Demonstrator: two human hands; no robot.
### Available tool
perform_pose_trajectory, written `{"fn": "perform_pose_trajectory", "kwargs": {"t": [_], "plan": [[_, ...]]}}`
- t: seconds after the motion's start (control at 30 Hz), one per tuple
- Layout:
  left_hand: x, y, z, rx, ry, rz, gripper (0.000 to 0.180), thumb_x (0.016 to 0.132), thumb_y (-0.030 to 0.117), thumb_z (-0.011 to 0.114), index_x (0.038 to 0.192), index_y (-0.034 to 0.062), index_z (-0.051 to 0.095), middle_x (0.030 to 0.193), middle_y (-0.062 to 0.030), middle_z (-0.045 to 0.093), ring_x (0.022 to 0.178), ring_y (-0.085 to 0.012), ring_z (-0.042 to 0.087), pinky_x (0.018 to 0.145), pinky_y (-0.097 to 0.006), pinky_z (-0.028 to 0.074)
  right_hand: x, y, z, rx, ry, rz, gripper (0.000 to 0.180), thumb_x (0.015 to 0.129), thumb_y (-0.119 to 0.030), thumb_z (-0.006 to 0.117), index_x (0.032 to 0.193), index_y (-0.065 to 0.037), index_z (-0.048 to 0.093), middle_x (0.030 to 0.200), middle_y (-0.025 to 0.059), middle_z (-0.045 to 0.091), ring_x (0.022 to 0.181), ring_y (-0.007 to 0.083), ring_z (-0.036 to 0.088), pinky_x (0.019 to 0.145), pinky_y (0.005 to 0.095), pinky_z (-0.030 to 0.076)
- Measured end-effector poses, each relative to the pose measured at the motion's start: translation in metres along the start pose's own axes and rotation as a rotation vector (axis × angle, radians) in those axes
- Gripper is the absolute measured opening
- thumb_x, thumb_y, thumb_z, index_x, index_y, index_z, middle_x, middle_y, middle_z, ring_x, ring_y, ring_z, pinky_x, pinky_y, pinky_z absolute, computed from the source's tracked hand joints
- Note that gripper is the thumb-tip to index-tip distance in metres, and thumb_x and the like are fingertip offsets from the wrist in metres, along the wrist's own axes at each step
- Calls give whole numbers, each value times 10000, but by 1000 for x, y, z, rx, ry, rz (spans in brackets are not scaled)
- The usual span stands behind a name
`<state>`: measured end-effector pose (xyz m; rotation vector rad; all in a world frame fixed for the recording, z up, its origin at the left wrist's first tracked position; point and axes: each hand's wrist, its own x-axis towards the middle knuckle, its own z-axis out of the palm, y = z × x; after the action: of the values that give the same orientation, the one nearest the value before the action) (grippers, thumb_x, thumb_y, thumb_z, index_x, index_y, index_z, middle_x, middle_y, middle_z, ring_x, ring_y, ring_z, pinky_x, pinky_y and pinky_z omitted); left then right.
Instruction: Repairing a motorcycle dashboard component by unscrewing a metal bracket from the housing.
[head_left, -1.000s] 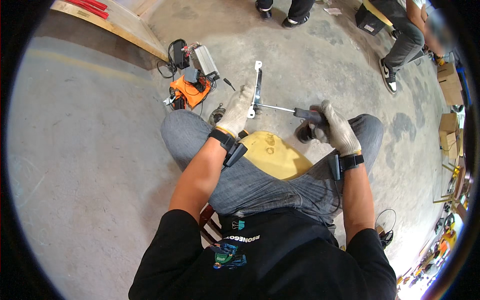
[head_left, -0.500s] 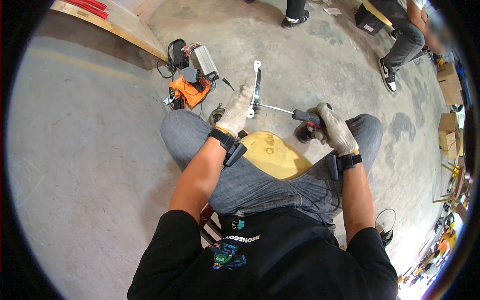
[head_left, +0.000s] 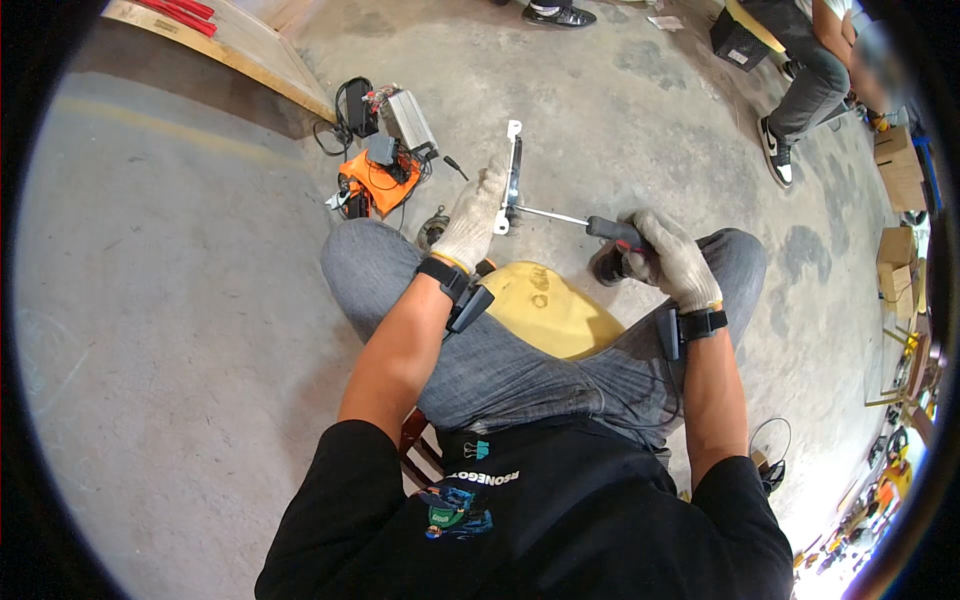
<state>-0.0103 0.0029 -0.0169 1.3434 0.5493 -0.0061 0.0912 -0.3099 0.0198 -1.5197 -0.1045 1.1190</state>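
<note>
My left hand (head_left: 472, 222), in a pale knitted work glove, is closed on a narrow metal bracket (head_left: 514, 165) with white tabs at both ends. The bracket stands on edge, its long side pointing away from me. My right hand (head_left: 672, 258), gloved as well, is wrapped round the dark handle of a screwdriver (head_left: 610, 231). Its thin shaft runs left, and the tip meets the bracket near its lower end. The exact contact point is too small to make out. Between my knees sits a yellow rounded pad (head_left: 545, 305).
Left of the bracket lie an orange cloth (head_left: 382, 185), a silver box (head_left: 410, 122), a black adapter (head_left: 360, 108) and cables on the concrete floor. A wooden board (head_left: 240, 60) stands at the far left. Another person (head_left: 810, 85) sits far right, near cardboard boxes (head_left: 898, 165).
My right hand has turned slightly round the screwdriver handle, while its tip stays at the bracket. My left hand is still. At the top, another person's shoe has shifted left.
</note>
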Motion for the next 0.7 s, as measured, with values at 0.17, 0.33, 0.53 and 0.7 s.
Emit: {"fn": "perform_pose_trajectory", "kwargs": {"t": [0.17,0.33,0.53,0.7], "plan": [[-4,9,7,3,-22,-82,568,1058,631,481,1100,91,650,840,-23,668,656,-123,655,582,-285,572,0,6,21,371,164,-270,421,1018,-305,673,1314,-26,564,1021,89,613,700,147,601,638,286,518],[-3,8,10,-6,21,-75,590,1041,657,490,1023,85,635,797,-35,658,617,-134,647,554,-296,567,-2,5,7,346,60,-82,391,1025,-312,669,1278,-28,577,1017,80,611,717,145,612,655,281,531],[-4,10,11,-4,37,-36,628,1019,692,500,938,82,621,757,-41,649,580,-144,636,529,-307,563,5,15,14,410,74,-229,378,1020,-312,686,1244,-25,587,1036,79,609,743,141,599,646,269,520],[-3,10,11,2,28,-41,632,1016,700,499,939,84,617,761,-38,645,592,-141,638,535,-304,562,-5,-1,23,373,96,-112,395,1012,-293,693,1278,-22,583,1052,81,610,797,137,611,669,266,503]]}}
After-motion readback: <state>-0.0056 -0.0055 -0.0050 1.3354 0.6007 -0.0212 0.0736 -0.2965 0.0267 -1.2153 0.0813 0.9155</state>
